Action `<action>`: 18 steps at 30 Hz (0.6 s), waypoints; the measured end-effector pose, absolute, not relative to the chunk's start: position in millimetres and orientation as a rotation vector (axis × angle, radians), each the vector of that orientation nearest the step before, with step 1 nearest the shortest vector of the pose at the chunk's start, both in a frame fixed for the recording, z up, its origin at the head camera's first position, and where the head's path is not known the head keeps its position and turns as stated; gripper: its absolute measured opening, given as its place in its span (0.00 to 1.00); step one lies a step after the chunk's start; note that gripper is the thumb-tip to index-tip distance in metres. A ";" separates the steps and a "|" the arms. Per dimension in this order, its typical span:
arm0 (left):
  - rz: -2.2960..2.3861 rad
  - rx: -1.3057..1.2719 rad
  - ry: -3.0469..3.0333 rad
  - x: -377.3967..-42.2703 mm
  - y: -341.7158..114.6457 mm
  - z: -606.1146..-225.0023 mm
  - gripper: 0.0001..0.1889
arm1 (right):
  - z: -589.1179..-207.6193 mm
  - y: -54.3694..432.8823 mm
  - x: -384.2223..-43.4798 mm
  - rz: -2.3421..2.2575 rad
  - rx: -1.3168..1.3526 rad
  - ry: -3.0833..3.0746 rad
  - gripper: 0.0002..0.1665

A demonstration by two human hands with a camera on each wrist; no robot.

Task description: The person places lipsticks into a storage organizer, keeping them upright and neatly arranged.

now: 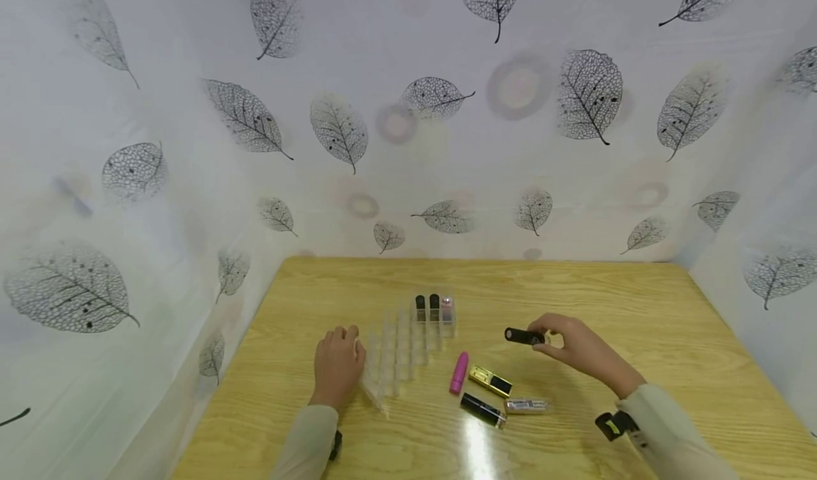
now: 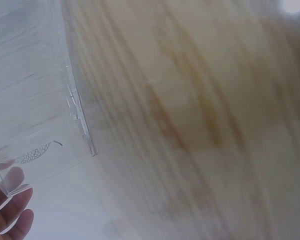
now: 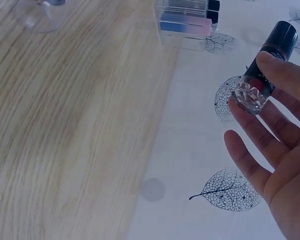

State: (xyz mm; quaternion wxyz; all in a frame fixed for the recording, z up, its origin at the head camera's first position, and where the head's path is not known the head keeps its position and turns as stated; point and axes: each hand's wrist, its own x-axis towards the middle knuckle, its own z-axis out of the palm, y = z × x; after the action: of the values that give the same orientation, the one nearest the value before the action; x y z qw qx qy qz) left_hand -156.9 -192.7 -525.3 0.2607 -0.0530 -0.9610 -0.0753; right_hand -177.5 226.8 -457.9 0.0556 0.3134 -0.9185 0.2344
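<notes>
A clear stepped lipstick organizer (image 1: 405,352) stands on the wooden table, left of centre. Two black-capped tubes and a pinkish tube (image 1: 447,308) fill slots in its back row. My left hand (image 1: 338,366) grips the organizer's left side; in the left wrist view its fingertips (image 2: 17,202) curl at a corner of the clear plastic. Held above the table on the right is a black lipstick (image 3: 275,50) with a clear faceted end, which my right hand (image 1: 568,342) pinches between thumb and fingers. The black end points left, toward the organizer.
Between the organizer and my right hand lie a magenta tube (image 1: 459,373), a gold and black lipstick (image 1: 490,379), a black lipstick with a clear end (image 1: 482,410) and a silvery tube (image 1: 526,405). A leaf-patterned white curtain (image 1: 396,154) encloses the table's back and sides.
</notes>
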 end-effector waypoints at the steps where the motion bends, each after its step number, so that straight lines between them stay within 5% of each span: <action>1: -0.204 -0.141 -2.607 -156.9 -192.5 -525.4 0.08 | -457.2 225.9 -177.8 0.721 0.950 -2.783 0.15; 18: -0.200 -0.140 -2.599 -156.8 -192.8 -526.4 0.08 | -452.3 213.0 -178.0 0.987 0.781 -2.635 0.16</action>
State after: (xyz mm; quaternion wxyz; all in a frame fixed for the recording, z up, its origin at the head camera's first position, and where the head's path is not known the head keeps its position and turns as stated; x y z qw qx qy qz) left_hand -156.8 -192.8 -526.4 0.2623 -0.0516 -0.9608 -0.0739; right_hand -178.0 213.0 -452.3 0.1106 0.2659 -0.8967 0.3361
